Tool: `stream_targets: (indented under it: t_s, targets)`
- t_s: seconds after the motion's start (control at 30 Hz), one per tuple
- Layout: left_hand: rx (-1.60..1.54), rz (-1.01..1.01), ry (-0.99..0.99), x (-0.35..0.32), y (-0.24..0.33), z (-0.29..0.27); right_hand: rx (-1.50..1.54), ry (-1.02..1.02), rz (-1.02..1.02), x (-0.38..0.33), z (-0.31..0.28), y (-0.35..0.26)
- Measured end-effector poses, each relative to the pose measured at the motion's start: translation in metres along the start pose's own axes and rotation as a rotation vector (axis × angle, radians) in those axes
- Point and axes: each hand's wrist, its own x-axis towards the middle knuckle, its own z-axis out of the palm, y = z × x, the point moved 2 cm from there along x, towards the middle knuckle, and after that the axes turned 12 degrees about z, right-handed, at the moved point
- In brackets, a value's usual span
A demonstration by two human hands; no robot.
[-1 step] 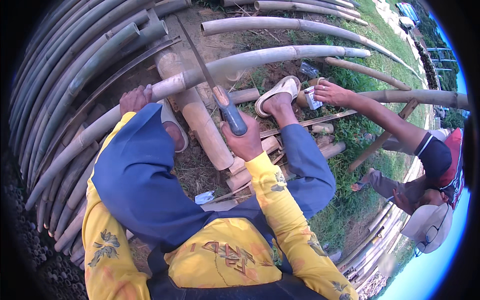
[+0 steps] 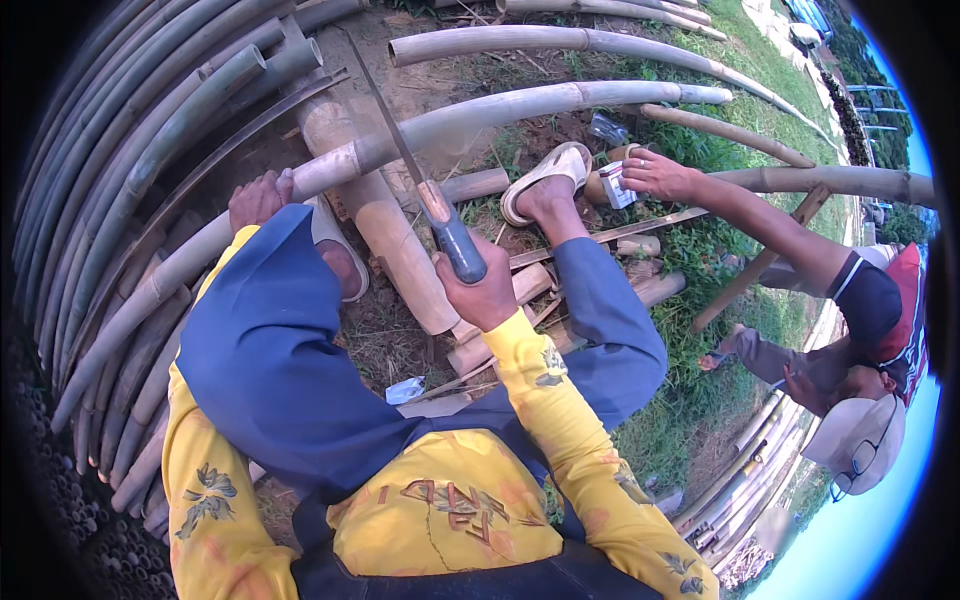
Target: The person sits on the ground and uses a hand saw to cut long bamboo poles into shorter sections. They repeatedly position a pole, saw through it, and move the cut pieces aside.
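Observation:
My right hand [image 2: 480,287] is closed round the dark handle of a handsaw [image 2: 385,108]. The saw's long narrow blade crosses a thick bamboo pole [image 2: 520,103] and points away to the upper left. Whether its teeth have cut into the bamboo cannot be made out. My left hand [image 2: 260,198] grips the same pole left of the blade, beside my knee. Beneath the pole lies a thicker bamboo log [image 2: 385,235], running from the far left toward me between my feet.
Long bamboo poles [image 2: 150,130] are stacked at left. Cut bamboo pieces [image 2: 480,350] lie near my right leg. At right a co-worker's hand [image 2: 655,177] holds a small white box [image 2: 617,186] near my sandal [image 2: 545,178]. Another pole [image 2: 500,42] lies farther away.
The right hand and saw have drawn back slightly toward me. My left hand keeps its grip on the bamboo pole, and the whole view has shifted a little.

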Motion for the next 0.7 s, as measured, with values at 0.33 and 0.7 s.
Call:
stream_targets:
  t_s: [0.33, 0.7]
  targets:
    - [0.041, -0.090, 0.016, -0.003, -0.017, 0.011, -0.019, 0.017, -0.012, -0.026, -0.018, -0.007]
    - [0.045, -0.029, 0.129, -0.015, -0.033, 0.004, -0.077, 0.023, 0.012, -0.129, -0.038, -0.005]
